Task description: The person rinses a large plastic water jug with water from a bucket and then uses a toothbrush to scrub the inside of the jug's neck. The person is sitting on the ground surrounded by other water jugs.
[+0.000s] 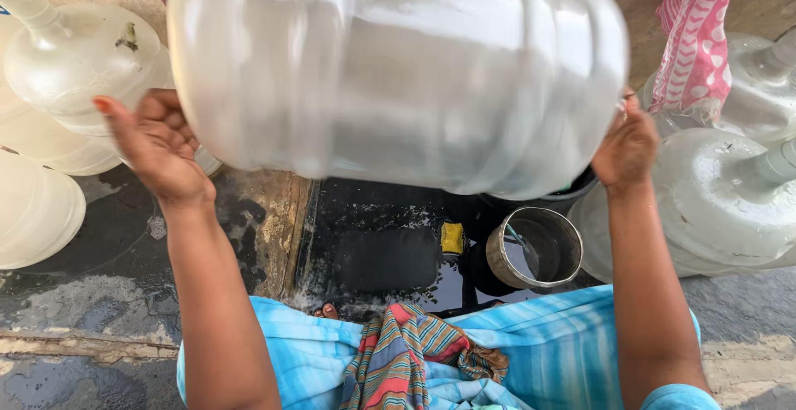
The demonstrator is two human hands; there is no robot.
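I hold a large clear plastic water jug [398, 70] sideways in the air in front of me. My left hand [157, 149] presses against its left end, near the neck. My right hand [626, 149] supports its right end, the base. The jug is blurred. Below it lies a wet dark drain area with a black pad [388, 258], a small yellow sponge [452, 237] and a round metal pot [535, 248] that holds water.
Several more clear jugs lie around: some on the left [79, 58] and some on the right [730, 203]. A pink patterned cloth [701, 29] hangs at the upper right. My blue garment [547, 344] and a striped cloth [414, 352] fill the bottom. The ground is wet concrete.
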